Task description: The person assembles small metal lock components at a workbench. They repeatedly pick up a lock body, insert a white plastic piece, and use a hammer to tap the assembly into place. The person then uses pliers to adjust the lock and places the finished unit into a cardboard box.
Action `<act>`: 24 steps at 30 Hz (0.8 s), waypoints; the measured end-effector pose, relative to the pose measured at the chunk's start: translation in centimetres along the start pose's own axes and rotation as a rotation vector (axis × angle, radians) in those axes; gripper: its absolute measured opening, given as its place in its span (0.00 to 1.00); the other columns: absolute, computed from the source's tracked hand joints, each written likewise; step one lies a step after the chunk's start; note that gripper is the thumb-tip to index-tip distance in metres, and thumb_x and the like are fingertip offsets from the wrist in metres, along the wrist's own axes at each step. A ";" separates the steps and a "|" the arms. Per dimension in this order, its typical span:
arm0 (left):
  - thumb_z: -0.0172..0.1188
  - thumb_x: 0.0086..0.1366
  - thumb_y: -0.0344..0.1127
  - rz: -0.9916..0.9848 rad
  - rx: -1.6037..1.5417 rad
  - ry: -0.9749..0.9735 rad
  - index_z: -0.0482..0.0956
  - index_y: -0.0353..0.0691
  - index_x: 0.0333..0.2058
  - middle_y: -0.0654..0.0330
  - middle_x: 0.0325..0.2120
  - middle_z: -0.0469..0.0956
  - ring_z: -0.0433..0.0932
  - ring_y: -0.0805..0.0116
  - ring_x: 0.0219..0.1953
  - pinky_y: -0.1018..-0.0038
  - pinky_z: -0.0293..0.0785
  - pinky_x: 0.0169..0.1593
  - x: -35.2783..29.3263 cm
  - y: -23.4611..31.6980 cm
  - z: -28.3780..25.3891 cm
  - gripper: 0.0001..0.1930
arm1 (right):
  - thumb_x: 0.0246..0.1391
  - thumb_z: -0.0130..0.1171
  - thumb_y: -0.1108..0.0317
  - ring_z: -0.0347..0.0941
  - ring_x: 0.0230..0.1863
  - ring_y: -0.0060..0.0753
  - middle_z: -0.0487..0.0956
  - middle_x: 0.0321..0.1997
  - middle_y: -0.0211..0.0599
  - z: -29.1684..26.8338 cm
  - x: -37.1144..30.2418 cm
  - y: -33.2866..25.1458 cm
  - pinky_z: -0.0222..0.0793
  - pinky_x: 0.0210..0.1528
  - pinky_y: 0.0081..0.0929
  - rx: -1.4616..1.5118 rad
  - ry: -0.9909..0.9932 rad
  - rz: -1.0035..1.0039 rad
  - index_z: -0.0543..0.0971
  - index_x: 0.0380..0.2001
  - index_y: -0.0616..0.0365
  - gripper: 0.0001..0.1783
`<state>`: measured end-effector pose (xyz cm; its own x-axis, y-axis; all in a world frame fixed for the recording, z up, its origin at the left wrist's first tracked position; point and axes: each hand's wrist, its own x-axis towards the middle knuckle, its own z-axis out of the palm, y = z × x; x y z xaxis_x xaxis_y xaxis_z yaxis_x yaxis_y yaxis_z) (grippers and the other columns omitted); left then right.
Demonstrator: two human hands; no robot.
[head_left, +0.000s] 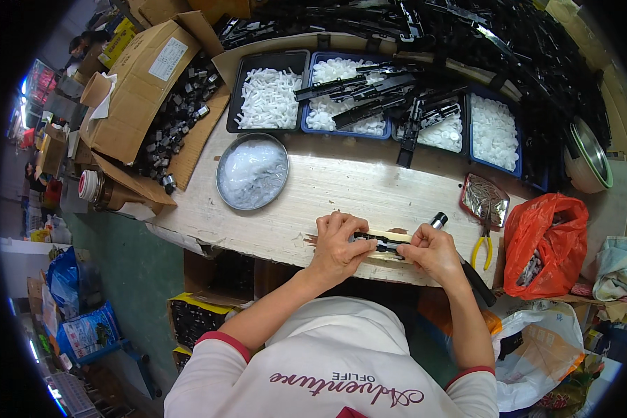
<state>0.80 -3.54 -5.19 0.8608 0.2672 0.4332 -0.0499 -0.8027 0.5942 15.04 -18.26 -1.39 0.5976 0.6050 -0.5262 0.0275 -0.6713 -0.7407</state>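
Note:
Both hands work at the front edge of the bench on a slim black assembly (382, 241), which lies across a pale strip. My left hand (338, 244) is closed around its left end, with thumb and fingers pressed on it. Pinched at the right end is my right hand (428, 252); any small part between its fingertips is hidden. A hammer lies beneath my right wrist, its metal head (439, 220) beyond the hand and its black handle (477, 280) sticking out on the right. Similar black assemblies (373, 90) rest across the bins at the back.
A round dish of whitish grease (253, 171) stands left of centre. Bins hold white pegs (268, 97) and white round pieces (494, 129). A carton (143, 90) spills dark metal parts. On the right are yellow-handled pliers (482, 252) and a red bag (545, 240).

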 end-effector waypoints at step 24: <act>0.63 0.43 0.31 0.039 -0.021 -0.019 0.79 0.50 0.28 0.66 0.32 0.71 0.67 0.66 0.38 0.66 0.53 0.42 0.0 -0.2 -0.4 0.10 | 0.43 0.58 0.69 0.71 0.27 0.44 0.75 0.24 0.42 -5.2 6.2 -4.9 0.65 0.30 0.34 -0.381 0.304 -0.633 0.77 0.24 0.60 0.06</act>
<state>0.65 -3.21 -5.01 0.8675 0.2256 0.4434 -0.0940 -0.8008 0.5914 22.81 -13.47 1.14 0.5675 0.8139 0.1245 0.6738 -0.3722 -0.6384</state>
